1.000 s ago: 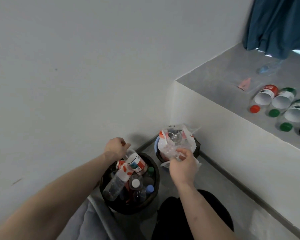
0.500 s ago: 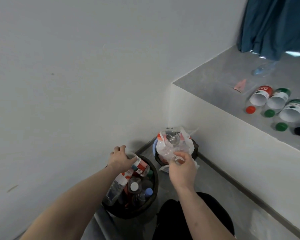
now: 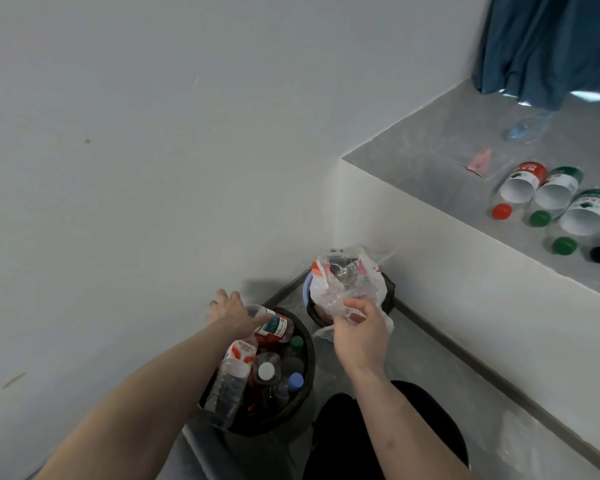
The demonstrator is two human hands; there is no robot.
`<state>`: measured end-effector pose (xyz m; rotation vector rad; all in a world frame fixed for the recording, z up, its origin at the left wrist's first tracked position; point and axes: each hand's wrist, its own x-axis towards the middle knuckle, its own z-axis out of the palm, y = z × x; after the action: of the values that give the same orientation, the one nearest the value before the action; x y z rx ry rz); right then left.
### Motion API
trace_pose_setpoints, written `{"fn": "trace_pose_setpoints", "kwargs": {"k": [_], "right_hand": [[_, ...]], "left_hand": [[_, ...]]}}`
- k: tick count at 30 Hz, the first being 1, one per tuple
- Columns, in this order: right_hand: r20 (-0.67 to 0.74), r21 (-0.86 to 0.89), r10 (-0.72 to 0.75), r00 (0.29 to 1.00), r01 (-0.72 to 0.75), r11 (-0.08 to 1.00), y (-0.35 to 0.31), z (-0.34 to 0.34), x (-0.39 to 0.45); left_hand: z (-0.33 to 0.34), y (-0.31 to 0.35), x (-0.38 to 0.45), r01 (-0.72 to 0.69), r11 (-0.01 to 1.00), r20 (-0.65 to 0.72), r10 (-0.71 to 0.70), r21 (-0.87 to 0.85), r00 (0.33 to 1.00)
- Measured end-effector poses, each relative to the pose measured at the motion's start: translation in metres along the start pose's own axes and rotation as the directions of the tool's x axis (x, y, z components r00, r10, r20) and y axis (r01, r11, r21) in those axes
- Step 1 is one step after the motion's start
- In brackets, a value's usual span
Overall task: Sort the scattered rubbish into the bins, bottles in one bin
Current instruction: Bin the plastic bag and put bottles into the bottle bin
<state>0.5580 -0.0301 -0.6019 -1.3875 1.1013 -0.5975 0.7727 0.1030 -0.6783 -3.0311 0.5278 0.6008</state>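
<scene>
The left hand (image 3: 230,314) rests with relaxed, spread fingers on a clear red-labelled plastic bottle (image 3: 272,325) atop the full black round bin (image 3: 305,382). The right hand (image 3: 359,332) pinches crumpled clear plastic wrap (image 3: 343,289) over the neighbouring blue-rimmed bin (image 3: 307,289).

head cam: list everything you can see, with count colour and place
bottle bin: 1, black, floor, left
bottles: several, clear, in that bin
labelled bottle: 1, red and white, atop the pile
second bin: 1, black, right of the first
plastic bags: clear and white-red, piled in it
ledge: 1, grey, right
label tubes: 3, lying on ledge
caps: 1 red, 2 green, 1 black
curtain: blue
left hand: on labelled bottle
right hand: pinches bag
</scene>
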Motion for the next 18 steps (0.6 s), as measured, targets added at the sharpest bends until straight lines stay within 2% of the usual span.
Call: {"fn": "trace_pose_setpoints", "kwargs": {"k": [7,18], "right_hand": [[-0.017,-0.060,-0.028,0.999,0.027,0.998,0.000,0.000,-0.001],[-0.030,-0.075,-0.018,0.999,0.016,0.997,0.004,-0.002,0.002]], "left_hand": [[0.003,0.003,-0.003,-0.079,0.989,-0.093,0.068,-0.128,0.993],[-0.012,-0.003,0.000,-0.119,0.982,-0.013,0.118,-0.149,0.993]]}}
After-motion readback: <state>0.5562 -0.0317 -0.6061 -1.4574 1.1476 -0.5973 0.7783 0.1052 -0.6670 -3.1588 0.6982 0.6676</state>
